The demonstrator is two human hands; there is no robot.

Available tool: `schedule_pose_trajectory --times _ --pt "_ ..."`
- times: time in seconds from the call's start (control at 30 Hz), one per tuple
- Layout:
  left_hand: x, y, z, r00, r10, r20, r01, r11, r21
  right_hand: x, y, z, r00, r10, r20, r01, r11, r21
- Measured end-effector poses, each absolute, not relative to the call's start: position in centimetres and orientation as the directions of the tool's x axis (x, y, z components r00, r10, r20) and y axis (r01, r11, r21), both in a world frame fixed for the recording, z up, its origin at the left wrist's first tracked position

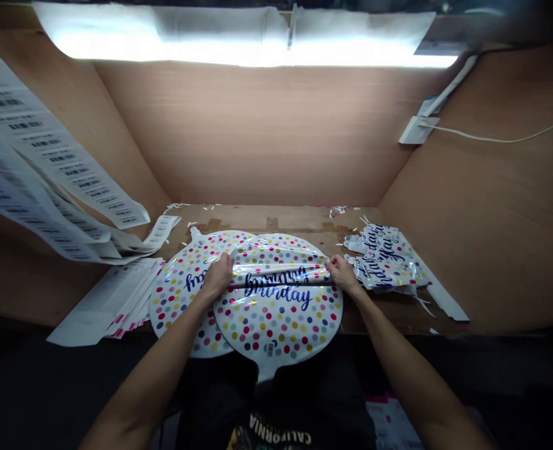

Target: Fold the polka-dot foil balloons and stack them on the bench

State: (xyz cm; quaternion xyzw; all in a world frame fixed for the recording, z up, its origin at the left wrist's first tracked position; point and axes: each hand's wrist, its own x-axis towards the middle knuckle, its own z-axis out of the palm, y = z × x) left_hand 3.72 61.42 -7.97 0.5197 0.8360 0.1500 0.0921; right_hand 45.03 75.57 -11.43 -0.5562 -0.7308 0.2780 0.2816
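A flat, round foil balloon [276,331] with coloured dots and blue "birthday" lettering lies in front of me, its tail pointing toward my body. Its upper part is being folded over along a crease through the middle. My left hand [219,275] pinches the fold at its left end. At the right end, my right hand [342,273] grips the same fold between thumb and fingers. Beneath and to the left lies a second dotted balloon [173,306], partly covered by the first and by my left forearm.
Folded dotted balloons [389,256] are piled at the right, beside a white strip [445,294]. On the left, barcode label strips [65,156] hang above a fanned stack of white cards [102,300]. Paper scraps dot the cardboard surface [295,219]. A tube light [258,53] spans the top.
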Motion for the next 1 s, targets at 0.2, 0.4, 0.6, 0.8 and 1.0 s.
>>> schedule_pose_trajectory --times 0.2,0.4,0.6,0.8,1.0 --pt "5.1 61.3 -7.6 -0.433 0.895 0.108 0.881 0.395 0.261 42.4 73.8 -9.8 -0.101 0.988 0.113 0.892 0.140 -0.430" --pt "8.4 60.8 -9.4 -0.100 0.983 0.156 0.976 0.067 0.206 39.7 72.3 -9.1 -0.162 0.987 -0.018 0.980 0.159 -0.117" --pt "8.6 61.5 -10.6 -0.164 0.983 0.082 0.966 0.142 0.217 42.9 72.6 -7.0 -0.146 0.986 0.083 0.989 0.145 0.011" --pt "8.2 62.0 -10.0 -0.222 0.975 0.011 0.946 0.212 0.243 50.2 66.3 -8.1 -0.072 0.997 0.039 0.997 0.071 0.020" --pt "11.7 63.5 -7.5 -0.117 0.993 -0.036 0.948 0.122 0.294 54.0 60.0 -11.1 0.046 0.998 0.031 0.999 -0.046 -0.001"
